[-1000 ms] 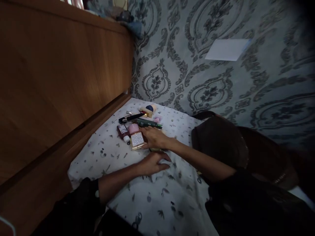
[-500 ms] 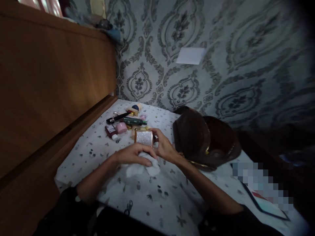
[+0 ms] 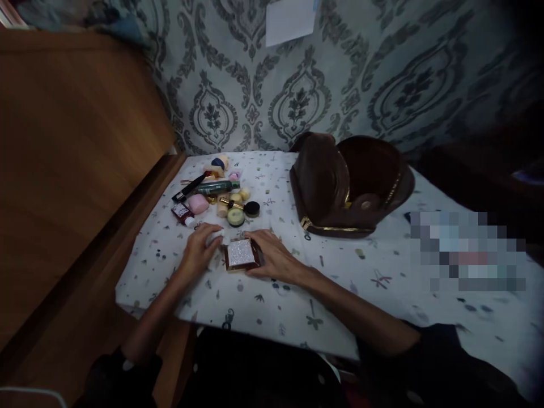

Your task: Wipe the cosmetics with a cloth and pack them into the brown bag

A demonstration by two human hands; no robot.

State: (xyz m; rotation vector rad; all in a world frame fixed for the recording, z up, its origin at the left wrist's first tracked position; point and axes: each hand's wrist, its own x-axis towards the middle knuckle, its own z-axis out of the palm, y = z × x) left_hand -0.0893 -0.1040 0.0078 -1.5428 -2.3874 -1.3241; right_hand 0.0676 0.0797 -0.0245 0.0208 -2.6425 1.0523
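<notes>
My right hand (image 3: 276,258) grips the right side of a square case (image 3: 241,252) with a silver glitter top and brown-gold edges, held low over the patterned tablecloth. To the left of the case, my left hand (image 3: 199,249) is closed, its thumb and fingertips around a bit of white tissue (image 3: 216,234); most of the tissue is hidden. Just beyond the hands lie a small round jar with a pale green top (image 3: 236,217), a black-lidded jar (image 3: 252,209) and a dark red bottle (image 3: 182,213) with a white cap.
Behind these sit a pink jar (image 3: 198,203), a green tube (image 3: 216,187) and a black brush-like item (image 3: 190,188). An unzipped brown bag (image 3: 323,187) stands at right. Wooden furniture (image 3: 80,124) rises at left, and a patterned wall (image 3: 297,107) closes the back.
My left hand has drawn away from the case to the left, taking the white tissue off the cloth. The case now sits lower and flatter in my right hand. The view has tilted down.
</notes>
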